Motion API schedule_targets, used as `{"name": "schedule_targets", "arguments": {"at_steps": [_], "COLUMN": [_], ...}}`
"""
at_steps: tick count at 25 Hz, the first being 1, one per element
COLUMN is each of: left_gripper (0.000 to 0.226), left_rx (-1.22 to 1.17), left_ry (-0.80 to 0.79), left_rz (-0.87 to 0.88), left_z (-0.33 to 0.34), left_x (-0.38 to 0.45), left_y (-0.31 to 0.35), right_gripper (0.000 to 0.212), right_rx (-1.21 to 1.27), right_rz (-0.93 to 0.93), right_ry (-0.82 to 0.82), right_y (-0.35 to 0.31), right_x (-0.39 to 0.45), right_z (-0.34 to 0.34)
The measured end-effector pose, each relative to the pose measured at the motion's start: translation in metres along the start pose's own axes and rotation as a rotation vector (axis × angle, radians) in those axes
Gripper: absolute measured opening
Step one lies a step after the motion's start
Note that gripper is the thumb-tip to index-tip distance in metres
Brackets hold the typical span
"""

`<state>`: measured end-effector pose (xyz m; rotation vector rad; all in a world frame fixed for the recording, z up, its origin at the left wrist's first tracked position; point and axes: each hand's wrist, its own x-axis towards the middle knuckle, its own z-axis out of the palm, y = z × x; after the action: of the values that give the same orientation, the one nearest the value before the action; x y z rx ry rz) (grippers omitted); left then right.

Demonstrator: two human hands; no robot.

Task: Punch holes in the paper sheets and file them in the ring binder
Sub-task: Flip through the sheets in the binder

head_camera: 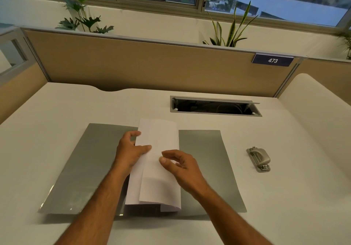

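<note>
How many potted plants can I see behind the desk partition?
3. A broad-leaved plant stands at the left, a snake plant right of centre, and a third plant is cut off at the right edge. The pots are hidden, and more may stand outside the view.

left hand (131, 149): pinching, thumb on top; right hand (180, 164): fingers loosely curled
</note>
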<state>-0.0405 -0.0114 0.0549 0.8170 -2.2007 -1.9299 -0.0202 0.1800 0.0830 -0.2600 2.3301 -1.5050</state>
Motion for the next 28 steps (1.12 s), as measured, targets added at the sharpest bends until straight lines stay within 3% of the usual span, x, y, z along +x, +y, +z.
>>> {"name": "schedule_targets", "arguments": {"at_steps": [4, 8, 14, 19, 24, 28], "left_gripper": [0.080, 0.081, 0.084, 0.086, 0.075, 0.075], "left_rx": [0.037, 0.014, -0.078, -0.119, -0.120, 0.185], "left_ry": [0.017, -0.003, -0.140, -0.336, -0.610, -0.754], "left_rz": [-0.019, -0.047, -0.088, -0.113, -0.028, 0.104], "left_z": [0.001, -0.002, -0.007, 0.011, 0.049, 0.076], "left_x": [-0.002, -0.002, -0.007, -0.025, -0.044, -0.044], "left_y": [0.000, 0.002, 0.011, 0.028, 0.031, 0.019], "right_gripper": [0.044, 0.043, 0.057, 0.072, 0.095, 0.064], "right_rx": [0.109, 0.148, 0.148, 0.098, 0.078, 0.085], "right_rz": [-0.002, 0.031, 0.145, 0.191, 0.230, 0.249], "right_ry": [0.065, 0.199, 0.167, 0.159, 0.177, 0.219], "right_y": [0.005, 0.011, 0.021, 0.020, 0.022, 0.032], "right_x": [0.002, 0.003, 0.007, 0.010, 0.012, 0.012], "right_z": [-0.003, -0.010, -0.016, -0.015, -0.032, -0.060]}}
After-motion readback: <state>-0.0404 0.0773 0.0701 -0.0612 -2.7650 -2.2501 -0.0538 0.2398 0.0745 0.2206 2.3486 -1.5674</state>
